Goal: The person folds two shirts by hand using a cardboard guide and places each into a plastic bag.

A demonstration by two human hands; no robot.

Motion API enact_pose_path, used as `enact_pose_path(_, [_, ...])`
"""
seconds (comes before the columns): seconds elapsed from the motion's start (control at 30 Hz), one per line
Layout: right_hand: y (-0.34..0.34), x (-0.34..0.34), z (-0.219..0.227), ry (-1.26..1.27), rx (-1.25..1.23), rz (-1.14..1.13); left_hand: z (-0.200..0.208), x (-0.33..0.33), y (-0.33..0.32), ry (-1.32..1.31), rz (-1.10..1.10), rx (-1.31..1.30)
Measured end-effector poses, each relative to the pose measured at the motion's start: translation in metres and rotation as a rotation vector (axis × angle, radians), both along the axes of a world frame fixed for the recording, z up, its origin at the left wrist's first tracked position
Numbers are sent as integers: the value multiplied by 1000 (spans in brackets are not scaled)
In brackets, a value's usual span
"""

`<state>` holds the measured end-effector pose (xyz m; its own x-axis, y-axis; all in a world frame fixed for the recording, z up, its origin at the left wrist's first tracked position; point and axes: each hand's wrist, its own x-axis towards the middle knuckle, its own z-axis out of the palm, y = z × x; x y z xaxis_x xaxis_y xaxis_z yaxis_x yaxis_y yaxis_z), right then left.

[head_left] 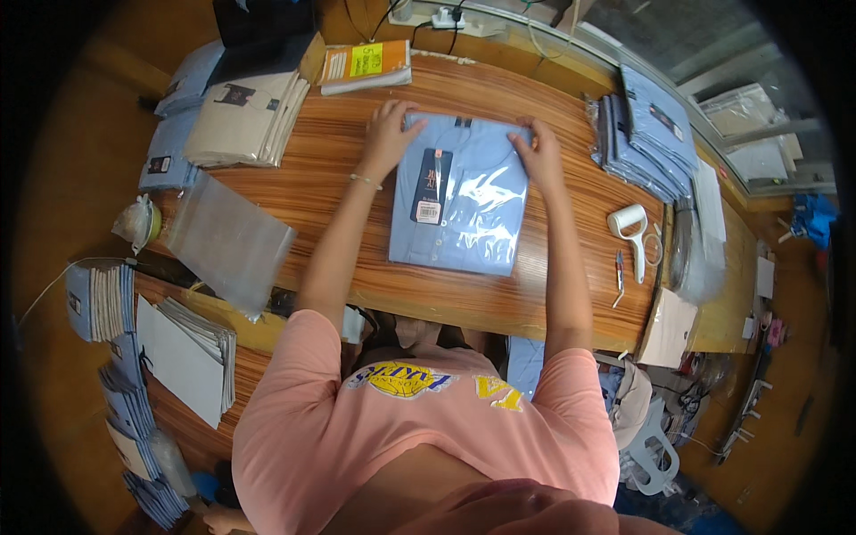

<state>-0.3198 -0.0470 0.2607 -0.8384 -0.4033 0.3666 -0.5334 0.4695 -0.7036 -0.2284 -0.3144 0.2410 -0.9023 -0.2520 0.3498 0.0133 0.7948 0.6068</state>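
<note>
A folded light-blue shirt (481,201) in a clear plastic bag lies flat on the wooden table before me. It has a dark hang tag on its left part and small buttons down the front. My left hand (390,135) grips its far left corner, the thumb over the edge. At the far right corner my right hand (539,159) holds the bag, with its thumb on top and its fingers along the side. Part of the fingers on both hands is hidden.
Bagged beige shirts (239,116) are piled at the far left, near an orange notebook (366,67). An unfilled clear bag (227,236) lies left. Bagged blue shirts (642,134), a lint roller (629,223) and small snips (619,275) are on the right.
</note>
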Motion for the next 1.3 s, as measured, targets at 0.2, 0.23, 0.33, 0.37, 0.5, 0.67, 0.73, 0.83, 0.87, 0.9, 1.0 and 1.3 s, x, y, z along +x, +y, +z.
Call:
enact_pose_path(0.2, [-58,56,-62,160,76,-377,-38,0,81,163,255,-96])
enact_pose_path(0.23, [-75,66,-64,124,18,-378,-45,1,87,122,244,-63])
enact_pose_path(0.33, [-98,74,-78,51,-32,-405,-69,-7,98,54,249,-38])
enact_pose_path(0.37, [-96,73,-85,39,35,-406,-77,-9,99,26,239,-61])
enact_pose_path(0.5, [-98,69,-100,2,163,-395,-78,-10,98,-55,216,-107])
enact_pose_path(0.67, [-96,69,-109,26,240,-414,-81,-9,95,-97,186,-91])
enact_pose_path(0.73, [-96,67,-114,61,252,-389,-82,-8,92,-88,187,-69])
enact_pose_path(0.83, [-97,68,-115,43,167,-371,-76,-6,92,-91,177,-52])
enact_pose_path(0.87, [-98,67,-113,64,162,-383,-76,-7,93,-93,164,-26])
enact_pose_path(0.9, [-99,69,-113,60,176,-393,-76,-5,93,-101,177,-11])
enact_pose_path(1.0, [-99,72,-111,51,220,-436,-77,-3,96,-101,175,43])
enact_pose_path(1.3, [-97,71,-118,21,238,-416,-81,-3,99,-30,205,16])
